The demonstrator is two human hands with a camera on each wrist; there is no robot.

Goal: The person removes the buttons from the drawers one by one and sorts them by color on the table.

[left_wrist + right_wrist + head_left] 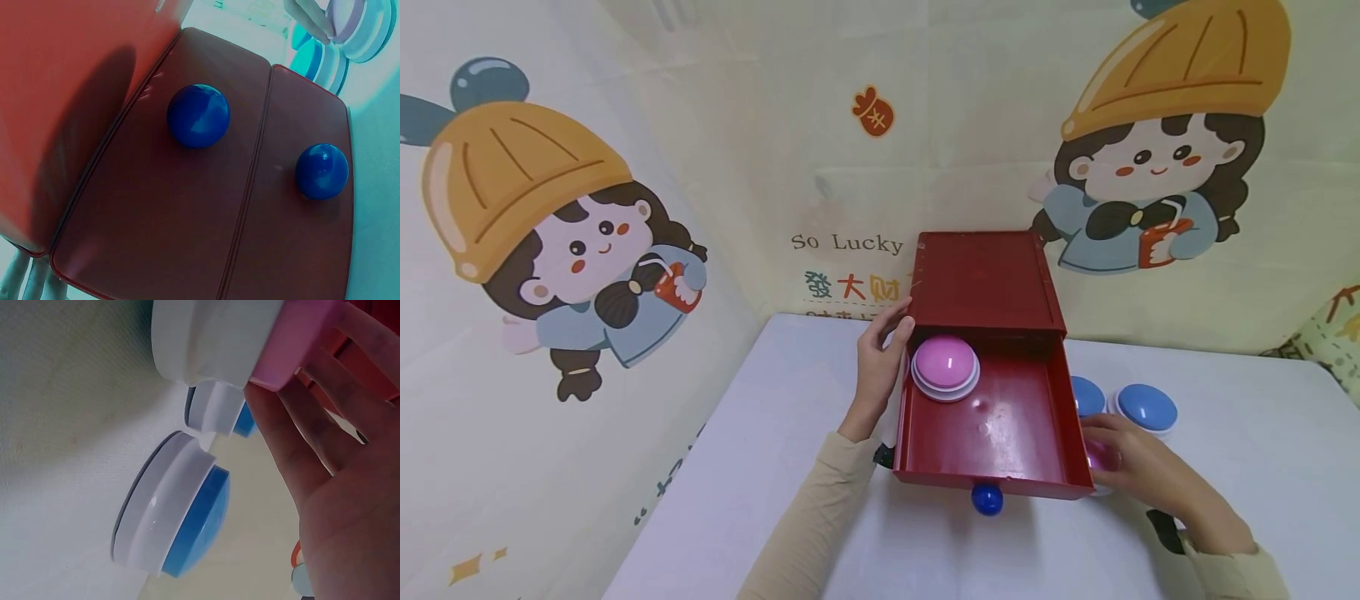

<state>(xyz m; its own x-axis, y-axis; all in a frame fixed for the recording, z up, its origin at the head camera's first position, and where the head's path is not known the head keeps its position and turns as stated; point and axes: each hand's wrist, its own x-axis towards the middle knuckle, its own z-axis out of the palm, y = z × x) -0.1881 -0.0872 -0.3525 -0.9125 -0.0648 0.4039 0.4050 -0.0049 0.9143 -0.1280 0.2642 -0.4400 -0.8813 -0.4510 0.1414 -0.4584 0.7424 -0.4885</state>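
Note:
A red drawer box stands on the table with its top drawer pulled out. Inside that drawer, at the back left corner, sits a pink push button on a white base. My left hand rests against the left side of the box, fingers extended. To the right of the drawer, my right hand grips a second pink push button by its dome, the fingertips on its edge. Two blue knobs, an upper one and a lower one, stick out of the drawer fronts.
Two blue push buttons stand just beyond my right hand, one farther right and one close beside the drawer wall. A printed cloth backdrop rises behind the white table and along its left side.

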